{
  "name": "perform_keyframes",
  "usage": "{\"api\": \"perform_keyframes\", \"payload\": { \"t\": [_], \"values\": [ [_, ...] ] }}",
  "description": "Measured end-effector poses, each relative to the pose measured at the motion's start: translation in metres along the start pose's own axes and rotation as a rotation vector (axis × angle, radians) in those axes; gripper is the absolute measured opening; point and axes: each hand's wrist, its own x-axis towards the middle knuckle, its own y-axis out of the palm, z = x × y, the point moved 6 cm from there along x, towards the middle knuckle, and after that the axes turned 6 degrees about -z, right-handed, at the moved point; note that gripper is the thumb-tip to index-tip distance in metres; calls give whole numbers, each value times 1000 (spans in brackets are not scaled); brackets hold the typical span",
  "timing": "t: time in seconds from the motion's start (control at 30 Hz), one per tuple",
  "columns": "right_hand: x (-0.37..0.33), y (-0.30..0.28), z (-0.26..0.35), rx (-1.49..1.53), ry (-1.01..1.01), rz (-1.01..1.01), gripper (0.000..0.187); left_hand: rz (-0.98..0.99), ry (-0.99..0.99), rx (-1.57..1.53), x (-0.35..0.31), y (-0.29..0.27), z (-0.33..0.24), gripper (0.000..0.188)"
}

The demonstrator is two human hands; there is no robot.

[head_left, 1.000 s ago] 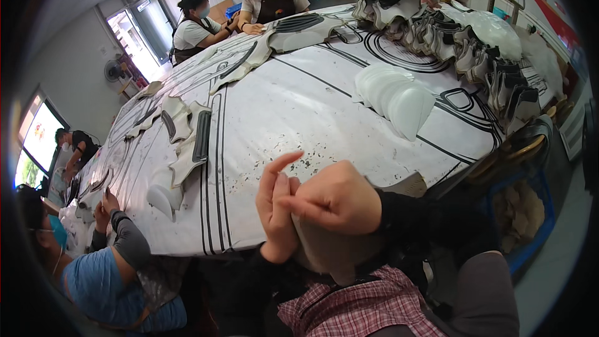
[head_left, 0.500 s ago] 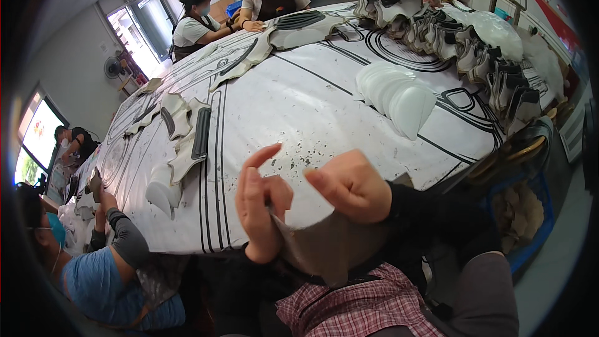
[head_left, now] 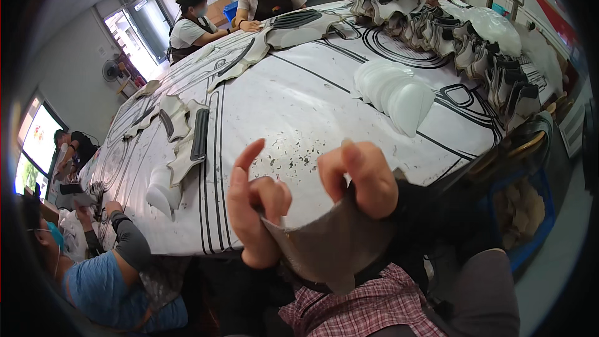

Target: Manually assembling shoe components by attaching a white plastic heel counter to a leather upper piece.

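Note:
Close to my body, at the table's near edge, a grey-brown curved panel (head_left: 331, 246) is held up between both hands. Its upper rim bows, and a narrow tab hangs from its lower edge. My left hand (head_left: 257, 209) grips the panel's left corner with thumb and curled fingers; its index finger points upward. At the right end of the rim, my right hand (head_left: 365, 178) pinches the edge with bent fingers, the thumb raised. Part of the panel's right side lies behind my right hand and dark sleeve.
Dark crumbs (head_left: 293, 156) lie on the white-covered table (head_left: 268, 109) before me. Fanned translucent white sheets (head_left: 399, 100) rest to the right. Wavy grey pieces (head_left: 187, 150) lie left; stacked pieces (head_left: 468, 53) line the far right. A blue crate (head_left: 541, 243) stands right. Co-workers sit around.
My right hand has opened out from a closer curl, its thumb now raised, and keeps hold of the rim. The left hand shifted slightly left. At left, a co-worker's hands have moved apart.

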Motion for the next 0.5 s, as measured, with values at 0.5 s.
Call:
{"api": "perform_keyframes", "payload": {
  "t": [0.5],
  "values": [
    [-14, 32, 16, 225, -503, 111, 46, -72, 697, 243, -19, 25, 13, 46]
  ]
}}
